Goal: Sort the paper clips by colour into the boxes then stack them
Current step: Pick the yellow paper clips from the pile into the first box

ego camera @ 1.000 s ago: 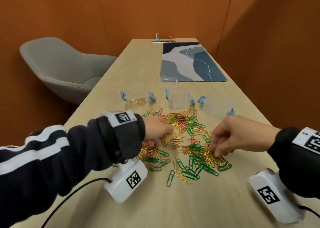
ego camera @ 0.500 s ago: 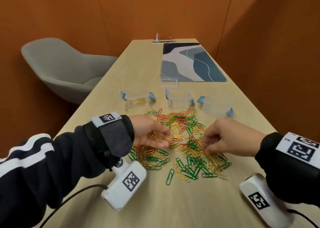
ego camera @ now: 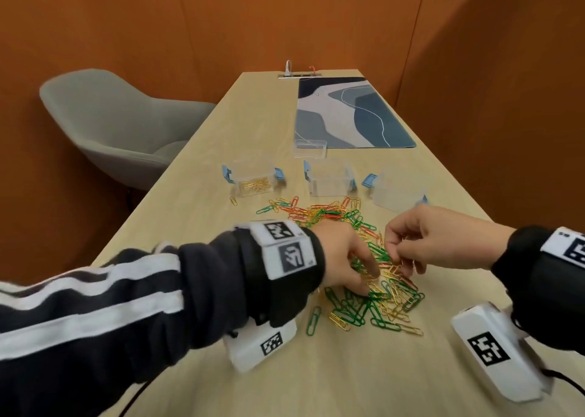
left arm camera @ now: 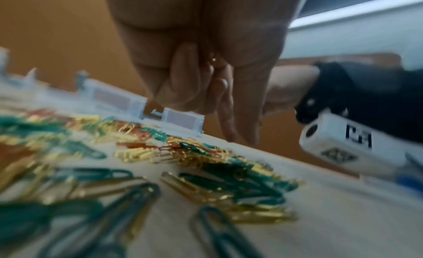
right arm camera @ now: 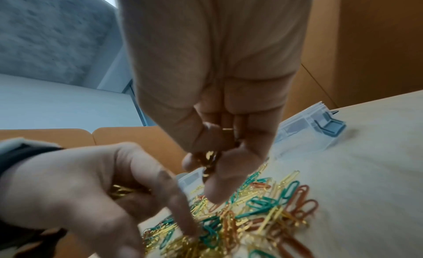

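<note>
The paper clips [ego camera: 351,258] lie in a loose mixed heap of gold, green and red on the wooden table [ego camera: 348,378], in front of three clear boxes with blue latches. The left box [ego camera: 254,181] has some gold clips on its bottom. The middle box [ego camera: 330,181] and the right box [ego camera: 397,192] stand beside it in a row; what is inside them I cannot tell. One green clip [ego camera: 313,320] lies alone at the near edge of the heap.

The left hand [ego camera: 343,260] is low over the near part of the heap, and its fingertips [ego camera: 373,272] touch the clips. The right wrist view shows gold clips [right arm camera: 128,190] gathered inside its curled fingers, while the index finger points down into the heap. The right hand [ego camera: 443,239] is just beside it, over the right part of the heap. Its thumb and fingers pinch a small bunch of gold clips [right arm camera: 209,157], which the right wrist view shows clearly.

Behind the boxes a small clear lid [ego camera: 310,148] lies at the near edge of a blue and grey desk mat [ego camera: 345,112]. A grey chair [ego camera: 117,125] stands to the left of the table, and orange walls close the room.
</note>
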A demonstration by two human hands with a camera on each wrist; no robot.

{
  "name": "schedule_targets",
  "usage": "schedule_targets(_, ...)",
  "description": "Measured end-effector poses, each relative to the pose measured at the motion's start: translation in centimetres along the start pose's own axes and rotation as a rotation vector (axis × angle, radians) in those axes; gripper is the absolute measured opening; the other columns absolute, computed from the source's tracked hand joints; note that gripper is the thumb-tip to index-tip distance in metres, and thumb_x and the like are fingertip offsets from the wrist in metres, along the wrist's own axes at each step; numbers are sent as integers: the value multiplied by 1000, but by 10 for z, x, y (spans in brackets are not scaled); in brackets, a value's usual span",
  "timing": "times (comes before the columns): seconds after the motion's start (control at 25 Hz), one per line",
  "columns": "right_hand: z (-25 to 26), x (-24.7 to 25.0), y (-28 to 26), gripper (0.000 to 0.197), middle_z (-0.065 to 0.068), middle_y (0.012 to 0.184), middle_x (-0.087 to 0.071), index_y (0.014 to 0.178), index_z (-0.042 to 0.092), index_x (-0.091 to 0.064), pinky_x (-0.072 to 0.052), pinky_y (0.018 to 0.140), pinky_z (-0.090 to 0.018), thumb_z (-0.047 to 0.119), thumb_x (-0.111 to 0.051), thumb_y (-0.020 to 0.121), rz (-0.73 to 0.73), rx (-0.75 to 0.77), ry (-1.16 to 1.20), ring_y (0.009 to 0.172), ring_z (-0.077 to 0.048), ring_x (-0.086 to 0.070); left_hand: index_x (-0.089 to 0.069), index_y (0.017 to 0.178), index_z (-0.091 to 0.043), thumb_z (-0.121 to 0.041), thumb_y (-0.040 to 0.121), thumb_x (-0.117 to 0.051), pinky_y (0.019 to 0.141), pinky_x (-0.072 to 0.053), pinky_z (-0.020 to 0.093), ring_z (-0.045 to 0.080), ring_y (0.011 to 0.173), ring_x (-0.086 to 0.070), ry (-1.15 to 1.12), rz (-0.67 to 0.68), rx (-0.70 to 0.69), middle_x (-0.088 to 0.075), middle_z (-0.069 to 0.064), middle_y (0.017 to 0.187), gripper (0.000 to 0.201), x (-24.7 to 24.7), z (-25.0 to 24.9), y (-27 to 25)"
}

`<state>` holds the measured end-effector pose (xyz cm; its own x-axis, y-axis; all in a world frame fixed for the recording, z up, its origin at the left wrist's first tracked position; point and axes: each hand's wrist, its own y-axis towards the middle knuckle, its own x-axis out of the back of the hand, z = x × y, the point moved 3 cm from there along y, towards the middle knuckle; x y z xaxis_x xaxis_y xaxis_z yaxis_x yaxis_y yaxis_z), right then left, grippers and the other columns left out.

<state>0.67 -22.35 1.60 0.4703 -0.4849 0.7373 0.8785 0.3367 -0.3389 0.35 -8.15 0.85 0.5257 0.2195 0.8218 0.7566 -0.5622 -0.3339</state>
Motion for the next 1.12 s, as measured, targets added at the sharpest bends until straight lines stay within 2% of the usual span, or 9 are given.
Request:
schedule_targets(0.16,-4,-4,-3,34,8,59,-51,68,25,-59,-38,53,-13,-1,-45,85,-12,-6,-106,52,-4,-44,-65,119,-24,-33,79,-71,78,-42,23,17,104,-57,223,-60,13,-65,0,115,41,-3,0,20)
schedule_targets(0.36,-5,-8,5,15,5,59,-38,73,23,-59,-30,52,-18,11,-61,82,-5,-5,-98,52,-8,-35,-74,98,-18,-22,85,-66,72,-39,20,7,81,-50,159,-138,69,-68,-3,97,16,4,23,15)
schedule_targets(0.56,2,-18,11,22,12,70,-47,93,26,-68,-33,51,-8,30,-76,74,-66,42,-248,61,-1,-42,-72,95,-21,-31,79,-71,75,-43,25,15,73,-58,-360,-158,274,-63,0,74,18,18,52,3)
schedule_targets(0.6,2,-21,13,34,12,79,-50,100,28,-67,-33,55,-9,34,-79,70,-52,35,-276,69,0,-45,-72,95,-24,-31,77,-73,77,-42,26,15,82,-60,-356,-160,266,-62,-4,100,19,20,52,3)
schedule_targets(0.64,3,-24,15,42,12,82,-50,104,30,-66,-32,55,-11,37,-81,66,-46,29,-304,72,0,-45,-72,96,-27,-32,74,-75,81,-41,27,13,90,-60,-294,-164,235,-65,-11,85,22,22,49,5)
schedule_targets(0.68,5,-25,17,45,13,79,-48,105,31,-65,-30,53,-13,39,-82,64,-53,28,-319,69,-1,-43,-72,98,-30,-33,72,-77,85,-41,27,11,93,-58,-178,-157,191,-46,-14,116,27,21,44,6)
schedule_targets(0.72,7,-26,18,43,14,74,-44,104,32,-65,-28,51,-14,39,-82,65,-63,29,-328,65,0,-41,-71,103,-32,-36,70,-78,85,-40,25,9,91,-55,-44,-130,145,-37,-15,79,34,19,38,8)
schedule_targets(0.76,9,-26,18,40,15,70,-40,102,31,-66,-27,49,-15,39,-81,66,-76,35,-337,62,0,-39,-69,108,-32,-39,69,-78,82,-40,23,7,88,-50,80,-96,100,-63,-11,99,40,14,34,11)
schedule_targets(1.12,16,-28,27,23,12,62,-37,93,24,-70,-27,47,-15,34,-77,73,-105,84,-340,55,-1,-35,-74,94,-21,-29,82,-67,71,-43,23,13,84,-59,198,-86,31,-59,-9,77,17,4,29,16)
